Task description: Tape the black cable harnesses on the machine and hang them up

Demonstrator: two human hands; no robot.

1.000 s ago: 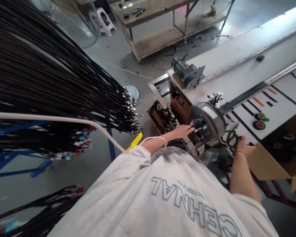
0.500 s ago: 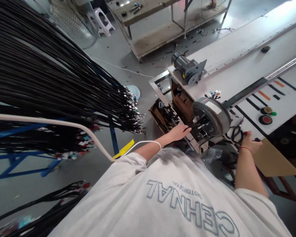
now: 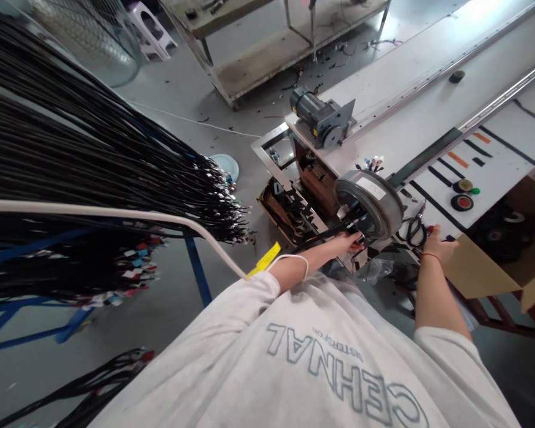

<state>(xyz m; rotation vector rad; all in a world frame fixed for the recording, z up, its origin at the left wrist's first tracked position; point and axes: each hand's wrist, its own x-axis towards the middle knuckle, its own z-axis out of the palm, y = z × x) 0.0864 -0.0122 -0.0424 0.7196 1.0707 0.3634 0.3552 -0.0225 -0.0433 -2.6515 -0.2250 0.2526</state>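
My left hand reaches to the lower left side of a large grey reel with a white label. Its fingers are curled at the reel's near edge, beside a dark cable; what they grip is hidden. Along the bench edge, my right hand is closed around something I cannot make out. A small red part shows at its fingertips and a dark end sticks out on the right. Black-handled scissors lie just left of that hand.
A motor sits on the long white bench. Tape rolls and black and orange strips lie on its near side. An open cardboard box stands at the right. Black cable bundles hang at the left.
My left hand has moved right, from the bench corner to the reel. My right hand stays by the scissors. The whole view has shifted slightly.
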